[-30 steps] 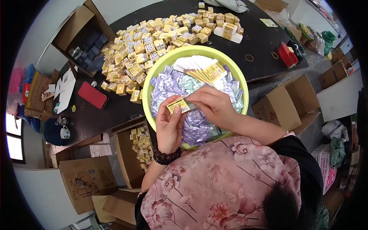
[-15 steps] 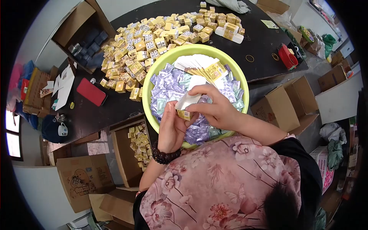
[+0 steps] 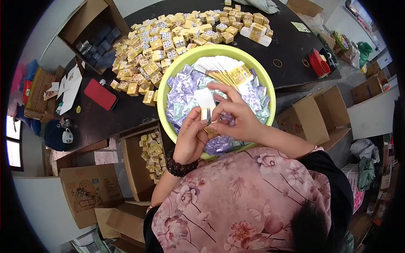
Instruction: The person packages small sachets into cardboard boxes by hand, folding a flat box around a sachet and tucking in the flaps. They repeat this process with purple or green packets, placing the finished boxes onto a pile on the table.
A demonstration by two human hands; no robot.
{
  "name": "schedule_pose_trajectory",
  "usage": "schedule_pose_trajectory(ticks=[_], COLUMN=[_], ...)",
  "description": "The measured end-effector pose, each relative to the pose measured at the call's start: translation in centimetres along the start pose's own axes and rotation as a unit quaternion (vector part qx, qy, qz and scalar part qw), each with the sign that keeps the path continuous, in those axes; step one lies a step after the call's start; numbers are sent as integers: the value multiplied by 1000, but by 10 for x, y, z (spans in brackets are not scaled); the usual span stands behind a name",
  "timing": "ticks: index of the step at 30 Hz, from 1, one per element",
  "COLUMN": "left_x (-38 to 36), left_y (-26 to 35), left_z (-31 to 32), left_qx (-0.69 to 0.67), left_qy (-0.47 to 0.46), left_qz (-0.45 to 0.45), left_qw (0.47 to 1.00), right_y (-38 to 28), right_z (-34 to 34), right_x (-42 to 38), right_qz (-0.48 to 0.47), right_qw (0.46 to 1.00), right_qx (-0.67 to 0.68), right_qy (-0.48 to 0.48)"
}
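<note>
A small yellow carton with a white inner flap standing up from it is held between my two hands, over the green tub. My left hand grips it from the left, fingers closed round its side. On the right, my right hand pinches its edge with thumb and fingers. A grey strip shows at the carton's top; I cannot make out what it is. Below lie many purple and pale-green sachets filling the tub. Flat carton blanks, white and yellow, are fanned out on top of the sachets.
Many yellow boxes are heaped on the black table behind the tub. A red phone case lies at left, a red container at right. More boxes sit in a cardboard box below. Another open cardboard box stands right.
The carton has turned, so its top edge and grey strip now show. My right fingers have moved from the white flap down to the carton's edge. The view has shifted slightly.
</note>
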State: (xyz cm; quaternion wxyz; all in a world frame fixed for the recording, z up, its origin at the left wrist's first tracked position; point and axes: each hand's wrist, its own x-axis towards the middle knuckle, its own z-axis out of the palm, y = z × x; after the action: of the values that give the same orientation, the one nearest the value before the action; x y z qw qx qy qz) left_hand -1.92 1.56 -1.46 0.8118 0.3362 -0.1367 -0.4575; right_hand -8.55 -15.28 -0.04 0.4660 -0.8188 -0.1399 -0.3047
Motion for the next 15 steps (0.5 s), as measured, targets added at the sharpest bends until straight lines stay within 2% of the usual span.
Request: schedule_pose_trajectory(ticks=[2, 6, 8, 9, 11, 15], left_x=[0, -3, -2, -2, -1, 1], left_y=[6, -2, -2, -3, -4, -7], left_z=[6, 3, 5, 5, 4, 5], left_qx=[-45, 6, 12, 11, 28, 57], left_qy=[-12, -3, 10, 10, 25, 23], left_qz=[-18, 37, 40, 39, 57, 77], left_qw=[999, 999, 999, 999, 998, 995], right_y=[9, 10, 6, 5, 5, 7], right_z=[0, -3, -2, -3, -5, -4], right_x=[1, -3, -1, 0, 5, 5], right_qz=[31, 6, 75, 76, 142, 193], right_qw=[986, 994, 962, 962, 942, 922], right_qx=[139, 92, 261, 260, 296, 331], right_qy=[-80, -62, -14, -13, -65, -48])
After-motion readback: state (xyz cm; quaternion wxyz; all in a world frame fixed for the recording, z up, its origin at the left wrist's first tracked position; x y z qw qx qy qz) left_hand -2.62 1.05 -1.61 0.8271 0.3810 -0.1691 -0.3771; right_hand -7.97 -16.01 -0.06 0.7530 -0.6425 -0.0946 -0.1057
